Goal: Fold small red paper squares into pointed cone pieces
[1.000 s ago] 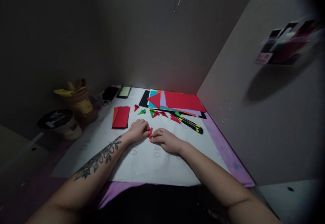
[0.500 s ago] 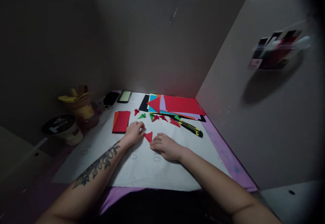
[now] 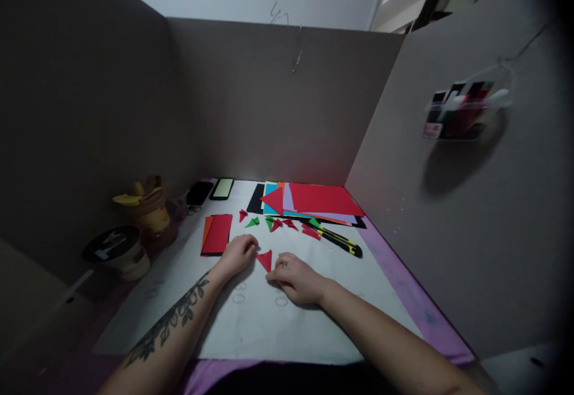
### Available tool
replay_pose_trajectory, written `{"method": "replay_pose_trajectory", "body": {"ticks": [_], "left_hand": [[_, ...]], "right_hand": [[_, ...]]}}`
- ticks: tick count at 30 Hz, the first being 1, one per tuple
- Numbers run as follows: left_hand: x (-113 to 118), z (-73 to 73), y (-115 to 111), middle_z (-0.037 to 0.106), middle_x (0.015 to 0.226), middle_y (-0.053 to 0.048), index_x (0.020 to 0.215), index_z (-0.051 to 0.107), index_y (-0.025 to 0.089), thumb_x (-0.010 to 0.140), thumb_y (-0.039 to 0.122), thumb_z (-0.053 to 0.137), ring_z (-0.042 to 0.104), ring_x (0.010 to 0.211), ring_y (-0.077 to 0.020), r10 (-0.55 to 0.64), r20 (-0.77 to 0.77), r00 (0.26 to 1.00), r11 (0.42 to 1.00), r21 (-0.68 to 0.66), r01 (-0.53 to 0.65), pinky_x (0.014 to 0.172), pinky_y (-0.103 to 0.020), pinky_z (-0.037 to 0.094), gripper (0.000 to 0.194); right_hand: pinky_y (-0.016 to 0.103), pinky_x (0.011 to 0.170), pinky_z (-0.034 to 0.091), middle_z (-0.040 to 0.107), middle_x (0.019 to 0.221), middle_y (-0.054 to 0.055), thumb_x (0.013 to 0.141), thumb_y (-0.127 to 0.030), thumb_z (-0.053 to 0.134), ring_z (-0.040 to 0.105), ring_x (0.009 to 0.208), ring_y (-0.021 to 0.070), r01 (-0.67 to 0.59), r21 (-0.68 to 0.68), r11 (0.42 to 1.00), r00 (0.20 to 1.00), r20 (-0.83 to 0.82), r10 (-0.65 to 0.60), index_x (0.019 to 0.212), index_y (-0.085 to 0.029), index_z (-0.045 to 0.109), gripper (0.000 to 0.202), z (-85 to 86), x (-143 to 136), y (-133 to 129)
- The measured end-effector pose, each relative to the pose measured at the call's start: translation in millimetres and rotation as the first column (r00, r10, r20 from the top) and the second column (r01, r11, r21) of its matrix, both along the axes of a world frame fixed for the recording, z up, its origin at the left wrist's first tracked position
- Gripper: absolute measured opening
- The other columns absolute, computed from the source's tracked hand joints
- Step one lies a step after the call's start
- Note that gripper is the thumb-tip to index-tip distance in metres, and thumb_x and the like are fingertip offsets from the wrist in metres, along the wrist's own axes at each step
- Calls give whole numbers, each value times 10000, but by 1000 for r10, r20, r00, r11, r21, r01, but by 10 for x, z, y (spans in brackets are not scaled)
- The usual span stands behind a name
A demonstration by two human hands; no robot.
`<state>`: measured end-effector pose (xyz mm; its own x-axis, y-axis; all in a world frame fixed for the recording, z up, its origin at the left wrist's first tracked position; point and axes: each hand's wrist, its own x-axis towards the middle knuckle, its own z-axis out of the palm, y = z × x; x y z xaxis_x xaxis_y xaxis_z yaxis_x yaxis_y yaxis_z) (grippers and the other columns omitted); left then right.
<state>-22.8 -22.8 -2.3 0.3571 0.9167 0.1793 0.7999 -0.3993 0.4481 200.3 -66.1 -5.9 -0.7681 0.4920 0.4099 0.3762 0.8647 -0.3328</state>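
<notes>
A small folded red paper triangle lies between my hands on the white sheet, its point toward me. My left hand, fingers curled together, touches or nearly touches its upper left corner. On the other side my right hand has its fingers bent and pressed together at the triangle's lower tip. Behind them lie several small folded pieces, red and green. A yellow and black cutter rests to their right. Red and orange rectangles are stacked beyond my left hand.
Large coloured sheets lie at the back, near a phone and a black object. Pots and a lidded tub stand at left. A clear holder hangs on the right wall.
The view has tilted upward, so the table and hands appear lower in the picture. Both hands stay beside the red triangle in nearly the same pose.
</notes>
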Motion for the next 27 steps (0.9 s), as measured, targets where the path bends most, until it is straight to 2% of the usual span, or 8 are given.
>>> {"method": "replay_pose_trajectory", "body": {"ticks": [4, 7, 9, 13, 15, 19, 22, 27], "left_hand": [[-18, 29, -23, 661, 1034, -38, 905, 633, 225, 831, 241, 509, 566, 1030, -204, -104, 31, 994, 995, -7, 104, 920, -328, 419, 145], [13, 40, -43, 650, 1072, -44, 880, 643, 233, 812, 288, 548, 550, 1074, -229, -105, 31, 994, 994, -14, 106, 953, -370, 403, 129], [49, 31, -51, 610, 1172, -71, 970, 623, 233, 795, 362, 580, 508, 1149, -263, -64, 33, 997, 998, -14, 65, 971, -414, 393, 222], [110, -21, -49, 434, 1401, -114, 1125, 554, 250, 598, 434, 760, 348, 1314, -342, -10, 19, 1000, 999, -32, 10, 1016, -488, 352, 595], [122, -52, -31, 388, 1434, -129, 1131, 548, 241, 580, 408, 775, 310, 1339, -360, 22, 15, 1000, 999, -47, -21, 1024, -505, 341, 618], [113, -97, 24, 381, 1430, -166, 1120, 544, 193, 671, 351, 714, 312, 1339, -361, 88, 30, 996, 995, -51, -86, 1032, -506, 333, 506], [98, -104, 49, 492, 1349, -130, 1066, 570, 203, 713, 304, 678, 371, 1311, -313, 76, 56, 996, 997, -30, -74, 1052, -462, 328, 383], [73, -77, 19, 666, 1095, -69, 824, 643, 214, 792, 187, 551, 569, 1088, -240, 8, 105, 994, 1000, -6, -8, 983, -383, 403, 102]], "right_hand": [[353, 844, 448, 604, 839, 58, 721, -48, 548, 546, 833, 196, 14, -1, 1000, 1000, 22, -14, 981, -199, 656, 319, -26, -3, 5], [346, 843, 447, 602, 821, 51, 716, -48, 555, 552, 824, 192, 10, 5, 1000, 1000, 28, -11, 938, -197, 657, 287, -31, -9, 12], [341, 837, 448, 603, 822, 53, 713, -49, 554, 553, 823, 192, 5, 10, 1000, 999, 31, -5, 916, -194, 660, 272, -27, -14, 16], [336, 830, 448, 604, 818, 56, 708, -48, 551, 549, 815, 191, 7, 15, 1000, 1000, 27, -7, 886, -191, 664, 255, -10, -20, 11], [331, 825, 451, 598, 807, 55, 720, -54, 547, 545, 808, 191, 13, 13, 1000, 1000, 27, -13, 879, -192, 663, 240, -5, -16, 5], [330, 816, 455, 591, 792, 56, 723, -62, 549, 540, 808, 196, 24, -1, 1000, 999, 23, -24, 889, -193, 668, 242, -13, -6, -2], [342, 817, 455, 601, 797, 63, 737, -84, 553, 546, 818, 202, 28, -8, 1000, 1000, 10, -28, 897, -196, 677, 232, -25, -4, -1], [340, 817, 455, 615, 740, 50, 752, -96, 557, 562, 783, 193, 2, -10, 1000, 1000, -17, -3, 892, -192, 683, 211, -36, -8, 11]]}}
